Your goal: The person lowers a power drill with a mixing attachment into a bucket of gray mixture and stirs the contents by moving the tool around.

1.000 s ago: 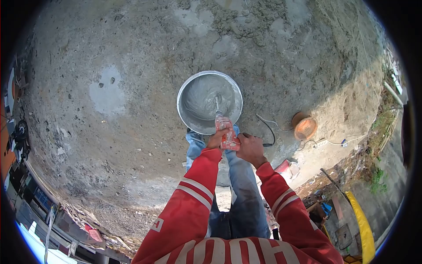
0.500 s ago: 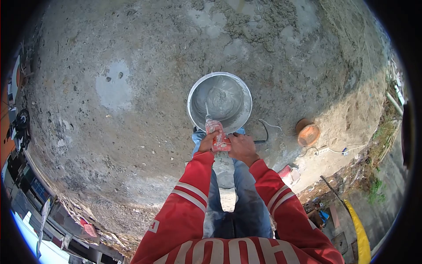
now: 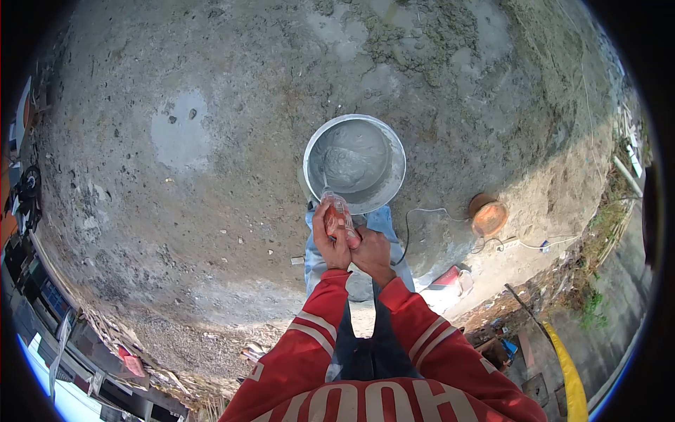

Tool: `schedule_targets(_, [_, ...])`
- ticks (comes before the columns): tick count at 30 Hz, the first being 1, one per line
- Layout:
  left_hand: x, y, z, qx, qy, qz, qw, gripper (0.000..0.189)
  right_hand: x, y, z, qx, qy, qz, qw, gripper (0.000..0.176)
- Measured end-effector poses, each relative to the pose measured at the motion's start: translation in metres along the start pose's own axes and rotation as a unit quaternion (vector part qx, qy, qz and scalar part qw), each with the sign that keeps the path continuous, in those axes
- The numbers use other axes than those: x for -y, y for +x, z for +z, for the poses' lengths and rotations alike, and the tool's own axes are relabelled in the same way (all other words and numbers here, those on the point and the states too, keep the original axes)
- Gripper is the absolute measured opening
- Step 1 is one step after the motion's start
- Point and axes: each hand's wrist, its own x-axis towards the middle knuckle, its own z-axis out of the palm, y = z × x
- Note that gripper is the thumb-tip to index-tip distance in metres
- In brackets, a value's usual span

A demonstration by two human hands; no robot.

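Note:
A red, grey-smeared electric drill (image 3: 338,218) points into a round bucket (image 3: 398,172) between my legs. My left hand (image 3: 328,238) is wrapped round the left side of the drill body. My right hand (image 3: 373,252) grips its rear end, close beside the left. From the drill's nose a thin rod (image 3: 325,178) goes down into wet grey cement mix (image 3: 351,156). The rod's lower end is hidden in the mix. Grey residue coats the bucket's inner wall.
A dark cord (image 3: 406,235) runs right of my leg towards a white cable (image 3: 430,209). An orange-brown round container (image 3: 489,216) stands to the right, near a power strip (image 3: 511,244). A red and white bag-like item (image 3: 450,278) lies lower right. Wet rubble (image 3: 415,42) covers ground ahead.
Both hands and the drill's rear end have moved down. My left hand now wraps further forward along the drill body. The mix's surface has changed shape, and the cord has shifted.

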Motion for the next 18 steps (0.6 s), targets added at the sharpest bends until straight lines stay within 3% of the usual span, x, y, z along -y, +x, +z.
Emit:
schedule_targets(2, [-0.015,0.027,0.009,0.03,0.083,0.112,0.99,0.025,-0.001,-0.001,0.0,-0.005,-0.008,0.017,1.0,0.027])
schedule_targets(3, [-0.01,0.027,0.007,0.03,0.084,0.112,0.99,0.025,-0.002,-0.004,0.003,-0.009,-0.012,0.036,0.999,0.027])
schedule_targets(5, [0.0,0.028,0.007,0.126,0.067,0.028,0.989,0.016,-0.006,-0.005,0.005,-0.006,-0.001,0.052,0.999,0.028])
schedule_targets(6, [-0.007,0.033,0.012,0.121,0.087,0.096,0.984,0.01,-0.006,-0.005,0.004,-0.003,0.007,0.068,0.998,0.028])
schedule_targets(7, [-0.002,0.033,0.016,0.12,0.087,0.096,0.984,0.01,-0.006,-0.005,0.004,-0.003,0.006,0.067,0.998,0.028])
schedule_targets(9, [0.005,0.032,0.024,0.146,0.017,-0.004,0.989,0.006,-0.008,-0.009,0.005,0.005,0.053,0.132,0.99,0.031])
schedule_targets(16, [0.017,0.023,0.042,0.156,-0.007,0.015,0.988,0.005,-0.023,-0.012,0.004,0.0,0.096,0.177,0.98,0.034])
schedule_targets(18, [0.018,0.02,0.037,0.154,-0.055,-0.085,0.983,0.01,-0.02,-0.014,0.002,-0.009,0.066,0.156,0.986,0.031])
